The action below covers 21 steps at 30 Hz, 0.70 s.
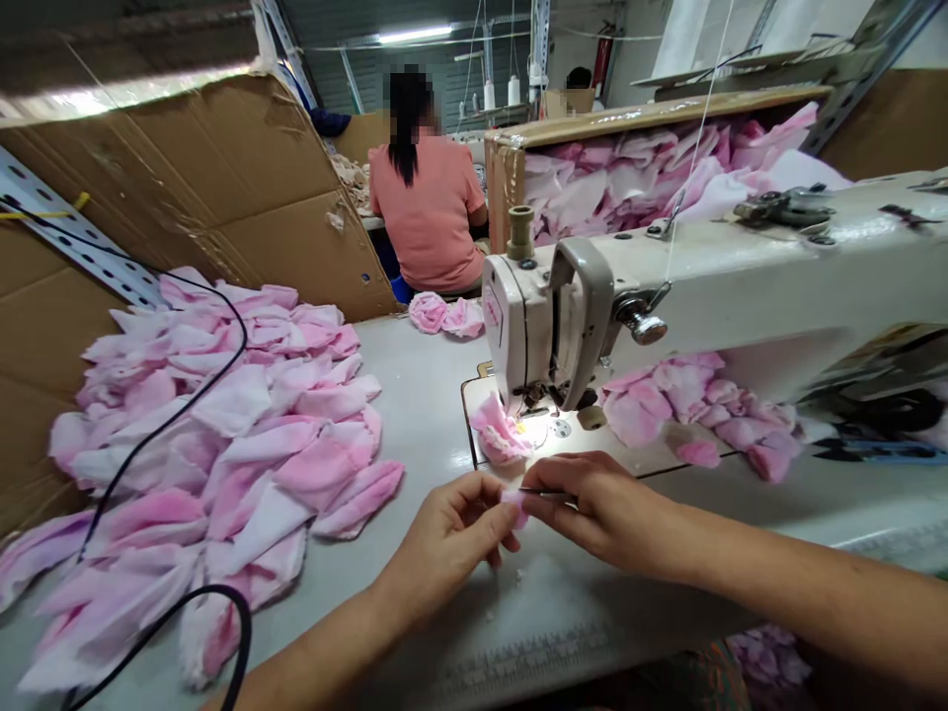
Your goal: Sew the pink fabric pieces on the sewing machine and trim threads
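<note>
The left hand and right hand are held close together, fingers pinched.

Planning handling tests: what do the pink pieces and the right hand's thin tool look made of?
Pink pieces: soft fabric, possibly brushed fleece or terry, matte, with limp folds and fuzzy edges. Thin tool: probably steel, from its narrow bright glint; too small to judge its finish.

Pink fabric scrap, seemingly pinched
</note>
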Tool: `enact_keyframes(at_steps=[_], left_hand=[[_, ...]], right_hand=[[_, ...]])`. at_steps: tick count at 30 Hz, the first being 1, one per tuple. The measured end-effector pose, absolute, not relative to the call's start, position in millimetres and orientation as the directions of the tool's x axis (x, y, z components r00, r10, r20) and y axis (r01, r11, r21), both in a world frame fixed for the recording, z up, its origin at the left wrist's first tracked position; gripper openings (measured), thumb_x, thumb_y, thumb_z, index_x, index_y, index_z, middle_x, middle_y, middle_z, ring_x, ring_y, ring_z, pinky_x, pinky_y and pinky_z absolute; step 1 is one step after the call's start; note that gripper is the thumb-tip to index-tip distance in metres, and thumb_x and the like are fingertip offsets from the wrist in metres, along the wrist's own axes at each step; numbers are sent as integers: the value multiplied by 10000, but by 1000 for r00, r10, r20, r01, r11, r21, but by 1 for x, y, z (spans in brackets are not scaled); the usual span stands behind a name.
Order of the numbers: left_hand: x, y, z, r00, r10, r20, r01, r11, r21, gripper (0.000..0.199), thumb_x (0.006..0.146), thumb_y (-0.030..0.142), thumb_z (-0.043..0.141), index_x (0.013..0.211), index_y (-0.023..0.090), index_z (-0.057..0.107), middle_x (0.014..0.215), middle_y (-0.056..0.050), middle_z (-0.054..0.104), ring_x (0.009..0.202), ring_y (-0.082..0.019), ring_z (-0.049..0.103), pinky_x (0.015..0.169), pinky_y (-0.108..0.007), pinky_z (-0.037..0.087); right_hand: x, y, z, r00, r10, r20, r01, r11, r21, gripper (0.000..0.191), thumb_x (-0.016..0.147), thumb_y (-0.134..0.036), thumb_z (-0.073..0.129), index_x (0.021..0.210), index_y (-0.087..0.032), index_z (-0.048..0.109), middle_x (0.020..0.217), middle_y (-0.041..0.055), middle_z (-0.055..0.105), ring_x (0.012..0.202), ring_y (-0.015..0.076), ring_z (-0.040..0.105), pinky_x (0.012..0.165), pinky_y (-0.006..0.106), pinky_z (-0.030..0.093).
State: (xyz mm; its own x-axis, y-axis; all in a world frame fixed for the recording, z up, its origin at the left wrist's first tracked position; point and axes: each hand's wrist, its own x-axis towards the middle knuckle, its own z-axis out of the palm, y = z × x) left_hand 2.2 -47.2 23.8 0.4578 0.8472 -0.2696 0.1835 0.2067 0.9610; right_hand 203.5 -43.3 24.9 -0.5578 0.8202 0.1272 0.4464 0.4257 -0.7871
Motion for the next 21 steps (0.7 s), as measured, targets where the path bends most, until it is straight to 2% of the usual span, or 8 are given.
enact_keyframes(at_steps=[3, 6, 10, 12, 15, 17, 19, 21], left_hand=[[0, -48, 29, 485, 852, -197, 362, 10, 932, 232, 852, 343, 613, 984, 154, 640, 782, -34, 614, 684, -142, 547, 599, -227, 425], [1, -52, 32, 558, 814, -162, 485, -161, 860, 138, 850, 264, 591, 856, 173, 695, 773, -28, 614, 695, -140, 531, 617, -224, 389], [7, -59, 29, 564, 818, -117, 542, -260, 799, 131, 825, 219, 583, 815, 163, 701, 735, -29, 596, 679, -143, 526, 612, -233, 374], [10, -61, 25, 532, 843, -83, 535, -258, 805, 135, 799, 172, 561, 770, 157, 692, 712, -27, 583, 652, -134, 515, 600, -233, 369], [13, -58, 21, 438, 886, -149, 443, -68, 894, 129, 789, 204, 568, 709, 148, 652, 645, -13, 556, 586, -116, 474, 548, -221, 348], [12, -54, 21, 366, 891, -270, 326, 148, 933, 196, 797, 300, 610, 685, 140, 621, 576, 3, 521, 529, -97, 426, 502, -208, 307], [11, -50, 22, 328, 869, -372, 189, 325, 927, 278, 784, 391, 658, 700, 129, 618, 564, 6, 519, 499, -80, 402, 478, -198, 267], [9, -48, 22, 317, 852, -417, 76, 416, 906, 323, 759, 430, 699, 726, 117, 628, 623, -15, 557, 512, -74, 424, 471, -191, 251]], right_hand=[[205, -45, 24, -611, 784, 108, 484, 479, -733, 113, 839, -104, 503, 805, -157, 597, 745, 20, 602, 661, 133, 509, 605, 243, 350], [205, -51, 26, -640, 768, 28, 539, 475, -696, 125, 760, -54, 522, 786, -158, 587, 743, 23, 607, 677, 147, 527, 611, 248, 348], [200, -58, 24, -579, 815, -15, 586, 403, -703, 72, 791, -105, 551, 810, -155, 599, 800, 48, 641, 746, 169, 566, 666, 261, 376], [200, -57, 22, -559, 829, -18, 576, 373, -727, 96, 855, -180, 534, 777, -163, 587, 760, 34, 627, 698, 154, 546, 637, 259, 366], [206, -52, 23, -530, 848, -19, 540, 320, -778, 241, 944, -282, 455, 747, -178, 548, 663, -9, 559, 596, 119, 469, 556, 248, 327], [214, -51, 27, -482, 876, -7, 536, 289, -793, 212, 952, -314, 459, 812, -182, 548, 683, -15, 554, 595, 116, 460, 537, 243, 330], [223, -53, 33, -466, 885, -14, 544, 274, -793, 173, 951, -330, 479, 895, -184, 552, 748, -7, 582, 631, 122, 496, 559, 245, 368], [230, -56, 36, -495, 869, -8, 531, 296, -794, 172, 970, -321, 453, 957, -193, 566, 838, 12, 622, 727, 138, 561, 654, 257, 426]])
